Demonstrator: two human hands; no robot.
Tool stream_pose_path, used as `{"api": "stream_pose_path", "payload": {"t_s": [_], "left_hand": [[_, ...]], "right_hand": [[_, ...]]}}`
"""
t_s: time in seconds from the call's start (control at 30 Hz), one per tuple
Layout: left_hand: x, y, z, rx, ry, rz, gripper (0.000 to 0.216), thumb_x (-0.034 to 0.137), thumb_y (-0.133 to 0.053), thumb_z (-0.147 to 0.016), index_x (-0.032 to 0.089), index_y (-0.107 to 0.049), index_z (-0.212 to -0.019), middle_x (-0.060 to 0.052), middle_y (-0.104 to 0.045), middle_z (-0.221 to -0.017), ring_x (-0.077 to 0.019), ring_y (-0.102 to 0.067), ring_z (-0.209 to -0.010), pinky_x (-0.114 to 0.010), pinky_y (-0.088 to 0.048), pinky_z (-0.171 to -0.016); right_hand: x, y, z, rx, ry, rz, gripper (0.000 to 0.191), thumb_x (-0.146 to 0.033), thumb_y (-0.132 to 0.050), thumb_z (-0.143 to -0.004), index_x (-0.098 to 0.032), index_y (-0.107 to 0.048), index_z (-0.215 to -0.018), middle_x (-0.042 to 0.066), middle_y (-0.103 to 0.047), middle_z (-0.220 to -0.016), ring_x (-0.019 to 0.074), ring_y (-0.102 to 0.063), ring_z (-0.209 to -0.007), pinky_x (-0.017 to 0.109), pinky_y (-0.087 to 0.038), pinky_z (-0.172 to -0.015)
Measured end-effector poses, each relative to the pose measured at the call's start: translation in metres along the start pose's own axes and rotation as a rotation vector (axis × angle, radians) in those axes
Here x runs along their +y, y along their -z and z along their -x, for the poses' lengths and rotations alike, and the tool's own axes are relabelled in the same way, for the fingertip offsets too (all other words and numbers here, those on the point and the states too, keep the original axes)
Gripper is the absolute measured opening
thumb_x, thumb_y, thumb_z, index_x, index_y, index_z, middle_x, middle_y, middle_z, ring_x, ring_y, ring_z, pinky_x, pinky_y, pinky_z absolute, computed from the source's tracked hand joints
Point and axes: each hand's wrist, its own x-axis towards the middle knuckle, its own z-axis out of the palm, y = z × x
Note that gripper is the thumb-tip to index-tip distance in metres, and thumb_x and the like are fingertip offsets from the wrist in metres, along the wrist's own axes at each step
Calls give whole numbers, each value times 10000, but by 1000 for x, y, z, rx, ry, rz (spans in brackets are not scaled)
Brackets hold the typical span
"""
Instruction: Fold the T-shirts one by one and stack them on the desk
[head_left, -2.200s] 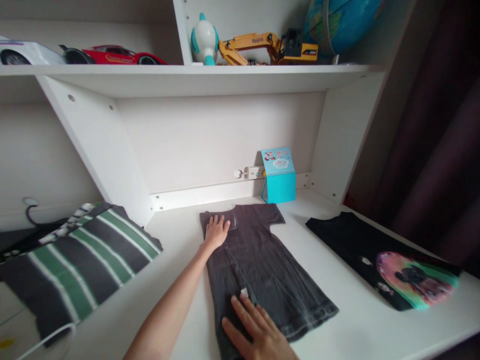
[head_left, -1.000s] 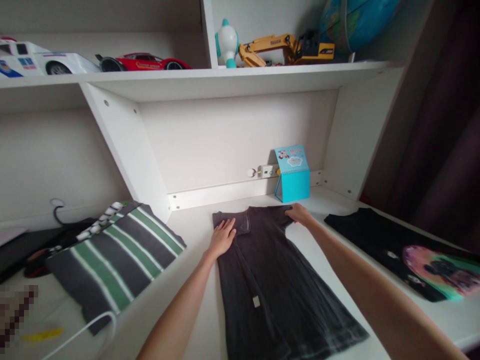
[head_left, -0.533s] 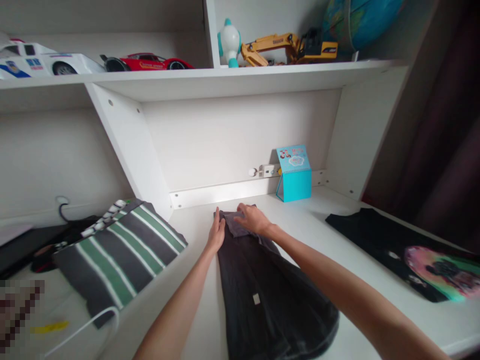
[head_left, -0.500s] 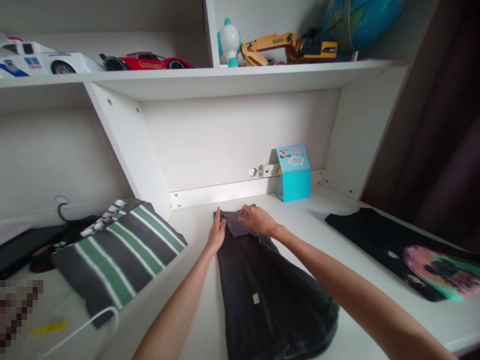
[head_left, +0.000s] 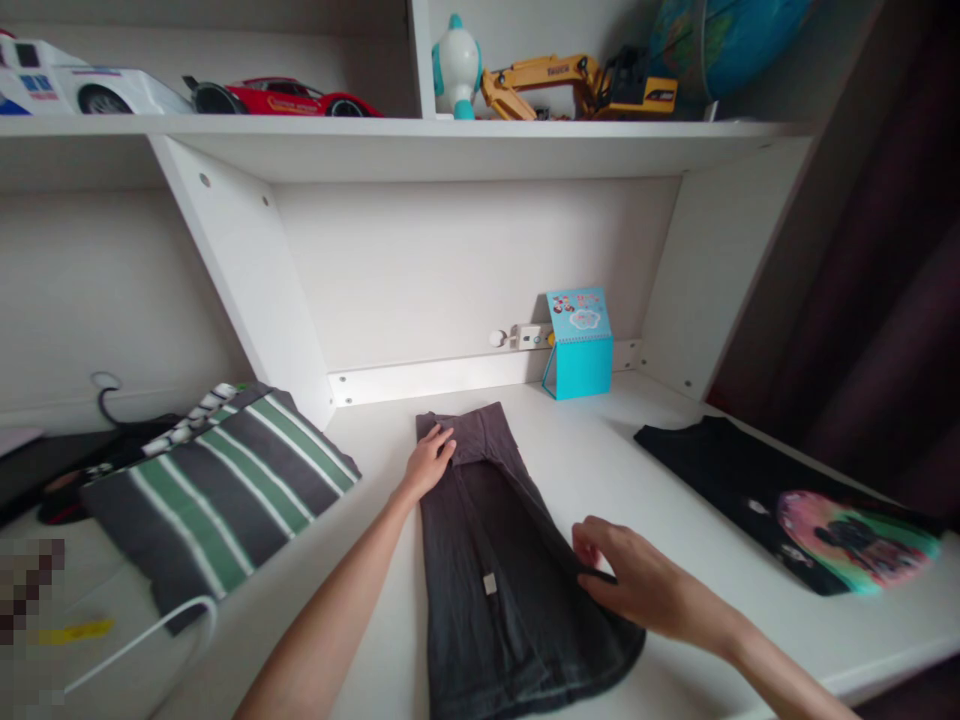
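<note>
Left hand (head_left: pixel 429 464) lies flat on a shirt (head_left: pixel 517 540), centre frame; right hand (head_left: pixel 596 562) pinches its edge, where a hard tug could skew it.

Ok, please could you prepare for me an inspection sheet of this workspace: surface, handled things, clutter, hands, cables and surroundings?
Surface: white tabletop; spills, nothing seen.
Handled things: dark grey garment, right edge curving; white tag on it.
Clutter: folded striped cloth to the left, black printed shirt to the right, teal calendar standing at the back.
Hands: left hand on the garment's far left corner; right hand at its right edge, grip unclear.
Cables: white curved strand at near left, perhaps a cable; socket strip behind.
Surroundings: shelf above with red car, yellow excavator and globe; dark curtain to the right.
</note>
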Motion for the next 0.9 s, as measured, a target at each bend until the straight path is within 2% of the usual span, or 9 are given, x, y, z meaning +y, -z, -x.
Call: {"api": "stream_pose_path", "payload": {"t_s": [0.07, 0.2, 0.27, 0.37, 0.47, 0.57, 0.67, 0.77, 0.9], "left_hand": [[0, 1, 1, 1, -5, -15, 436, 367, -416, -933, 174, -567, -1293, -111, -428, -1460, -211, -413, -1332, -334, -305, -1101], [1, 1, 1, -5, -18, -34, 426, 372, -404, -936, 207, -566, -1295, -81, -421, -1468, -205, -418, -1329, -340, -307, -1101], [1, 1, 2, -19, -37, -57, 442, 394, -402, -936, 209, -557, -1305, -84, -405, -1478, -211, -405, -1337, -341, -300, -1103], [3, 2, 4, -66, -75, -147, 488, 472, -393, -931, 215, -549, -1315, -96, -388, -1486, -243, -358, -1364, -379, -269, -1113], [5, 4, 5, -140, -68, -244, 518, 525, -378, -923, 247, -524, -1334, -97, -350, -1505, -283, -291, -1394, -484, -211, -1119], [7, 6, 4, -191, -44, -284, 517, 519, -340, -936, 270, -476, -1368, -84, -294, -1530, -295, -246, -1410, -545, -168, -1114], [11, 5, 6, -173, -36, -300, 507, 473, -309, -956, 245, -456, -1385, -99, -296, -1528, -281, -243, -1412, -520, -156, -1126], [25, 7, 23, -165, -33, -303, 510, 437, -323, -960, 216, -425, -1409, -135, -300, -1520, -297, -232, -1413, -508, -169, -1126], [59, 28, 90, -355, -117, -229, 604, 496, -400, -926, 251, -297, -1468, -141, -163, -1552, -328, -125, -1424, -528, -173, -1125]], "right_hand": [[-20, 9, 11, -93, 88, -85, 197, -120, -530, -722, -202, -604, -885, 34, -663, -893, 173, -618, -797, 268, -469, -716], [-39, 25, 12, -441, 339, -327, 269, -246, -626, -771, -195, -658, -1032, 44, -718, -889, 168, -673, -752, 226, -509, -642], [-33, 20, -2, -279, 339, -288, 349, -359, -556, -867, -169, -632, -1150, 104, -710, -1030, 210, -669, -933, 298, -520, -825], [-12, -4, -26, -51, 267, -52, 593, -468, -443, -925, -109, -444, -1397, 211, -452, -1424, 305, -416, -1322, 473, -314, -1096], [5, -30, -28, -152, 277, 60, 731, -559, -371, -925, -104, -250, -1485, 191, -163, -1550, 319, -112, -1435, 544, -153, -1140], [16, -44, -8, -178, 330, 44, 706, -571, -356, -928, -206, -161, -1499, 125, -87, -1558, 307, -34, -1427, 587, -113, -1124], [29, -56, 12, -148, 458, 73, 739, -543, -495, -884, -294, -148, -1487, 125, -123, -1529, 360, -118, -1387, 628, -219, -1072], [44, -71, 20, -43, 565, 218, 624, -385, -475, -934, -333, -160, -1471, 133, -271, -1464, 359, -290, -1320, 572, -398, -995], [52, -80, 21, 126, 654, 398, 611, -331, -449, -952, -318, -133, -1475, 145, -398, -1390, 343, -439, -1232, 481, -515, -903]]}}
